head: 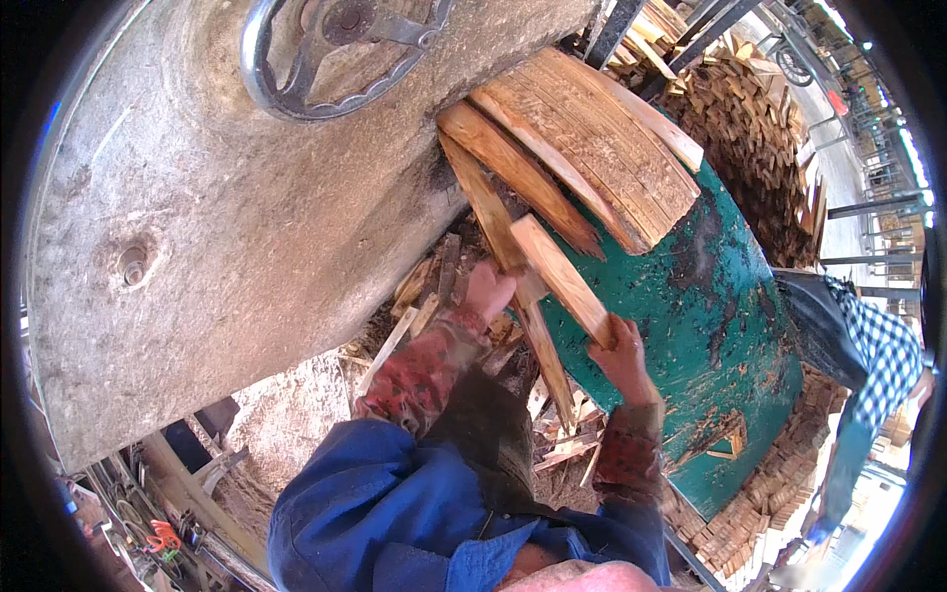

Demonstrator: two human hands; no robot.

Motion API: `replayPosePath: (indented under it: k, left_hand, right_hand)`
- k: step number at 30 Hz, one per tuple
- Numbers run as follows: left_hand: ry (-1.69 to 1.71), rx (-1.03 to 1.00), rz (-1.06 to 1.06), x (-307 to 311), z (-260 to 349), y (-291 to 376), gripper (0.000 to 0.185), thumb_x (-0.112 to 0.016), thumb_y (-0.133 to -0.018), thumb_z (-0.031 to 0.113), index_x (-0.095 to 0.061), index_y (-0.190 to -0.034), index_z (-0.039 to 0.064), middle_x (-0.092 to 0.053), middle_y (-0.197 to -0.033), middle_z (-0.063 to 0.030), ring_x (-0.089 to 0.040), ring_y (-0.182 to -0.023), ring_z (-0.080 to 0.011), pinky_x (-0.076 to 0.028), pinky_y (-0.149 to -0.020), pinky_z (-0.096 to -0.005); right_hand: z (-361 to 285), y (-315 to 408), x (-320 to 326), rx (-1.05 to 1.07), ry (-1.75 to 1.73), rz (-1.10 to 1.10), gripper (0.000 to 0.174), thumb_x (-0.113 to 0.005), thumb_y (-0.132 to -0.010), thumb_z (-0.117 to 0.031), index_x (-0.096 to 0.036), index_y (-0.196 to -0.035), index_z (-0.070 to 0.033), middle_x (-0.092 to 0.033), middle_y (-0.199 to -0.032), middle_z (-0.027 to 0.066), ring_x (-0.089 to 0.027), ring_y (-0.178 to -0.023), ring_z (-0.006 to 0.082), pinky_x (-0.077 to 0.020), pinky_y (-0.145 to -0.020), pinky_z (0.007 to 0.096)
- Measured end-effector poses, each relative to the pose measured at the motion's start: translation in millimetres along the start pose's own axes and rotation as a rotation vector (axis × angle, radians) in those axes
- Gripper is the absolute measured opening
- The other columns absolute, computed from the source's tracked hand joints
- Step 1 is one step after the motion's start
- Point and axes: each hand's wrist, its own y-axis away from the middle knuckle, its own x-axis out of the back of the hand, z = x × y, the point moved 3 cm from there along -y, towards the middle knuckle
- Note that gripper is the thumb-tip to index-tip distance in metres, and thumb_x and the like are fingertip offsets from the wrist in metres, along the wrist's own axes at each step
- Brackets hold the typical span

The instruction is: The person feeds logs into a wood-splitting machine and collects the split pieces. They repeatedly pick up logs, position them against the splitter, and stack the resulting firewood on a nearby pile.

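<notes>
My right hand (621,354) grips the near end of a short sawn wooden board (566,277), which slants up and away to the left above the green table. My left hand (490,292) is beside a long narrow wooden strip (477,185); its fingers are blurred, and whether they grip the wood cannot be told. A second length of edge strip (549,362) slopes down between my hands over the table's near edge. Farther off, a stack of wide planks (592,140) lies on the green metal tabletop (666,311), with a rough-edged slab (529,174) along its left side.
A large dusty machine cover (244,244) with a metal handwheel (296,103) stands at the left. Wood offcuts (570,448) lie below. Stacked wood pieces (784,473) line the table's right side, near another person (880,355). A big wood pile (747,140) stands beyond.
</notes>
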Motion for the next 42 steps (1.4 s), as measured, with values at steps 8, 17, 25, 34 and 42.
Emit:
replayPosePath:
  k: [8,17,25,34,42]
  left_hand:
    - [0.103,0.083,-0.236,-12,-4,22,0.039,-0.076,-0.085,0.024,-0.068,-0.114,-0.002,-0.074,-0.094,-0.0129,-0.071,-0.089,-0.0207,-0.055,-0.079,-0.0345]
    - [0.010,0.297,-0.151,-4,7,9,0.048,-0.083,-0.080,0.036,-0.072,-0.105,-0.003,-0.075,-0.092,-0.0135,-0.073,-0.087,-0.0200,-0.057,-0.073,-0.0345]
    - [-0.017,0.147,-0.037,-11,11,9,0.042,-0.078,-0.082,0.034,-0.073,-0.103,-0.002,-0.074,-0.088,-0.0080,-0.067,-0.078,-0.0123,-0.055,-0.069,-0.0333]
    - [0.017,0.130,0.009,-12,8,13,0.048,-0.077,-0.083,0.043,-0.073,-0.099,-0.002,-0.072,-0.082,-0.0088,-0.066,-0.072,-0.0134,-0.054,-0.061,-0.0355]
    - [-0.232,0.197,0.051,-9,5,12,0.052,-0.076,-0.084,0.047,-0.073,-0.099,-0.003,-0.073,-0.084,-0.0198,-0.074,-0.081,-0.0263,-0.057,-0.069,-0.0380]
  right_hand:
    - [-75,-64,-57,0.058,-0.156,0.119,0.060,-0.076,-0.078,-0.020,-0.058,-0.129,0.005,-0.060,-0.114,0.0209,-0.061,-0.105,0.0343,-0.0531,-0.087,0.0401]
    - [-84,-117,-38,0.386,0.008,-0.012,0.020,-0.069,-0.085,-0.018,-0.069,-0.093,0.000,-0.067,-0.104,0.0184,-0.066,-0.094,0.0380,-0.0533,-0.085,0.0491]
    - [-94,-201,-66,0.370,0.440,0.130,0.071,-0.073,-0.083,-0.023,-0.044,-0.144,-0.005,-0.048,-0.138,0.0241,-0.050,-0.124,0.0401,-0.0438,-0.099,0.0541]
    - [-64,-171,-37,0.074,0.088,-0.102,0.072,-0.079,-0.070,-0.032,-0.050,-0.130,-0.005,-0.061,-0.123,0.0233,-0.062,-0.109,0.0423,-0.0505,-0.088,0.0497]
    - [-61,-77,-1,0.217,0.038,0.249,0.027,-0.073,-0.082,-0.019,-0.062,-0.102,-0.005,-0.062,-0.094,0.0176,-0.064,-0.085,0.0422,-0.0513,-0.069,0.0487]
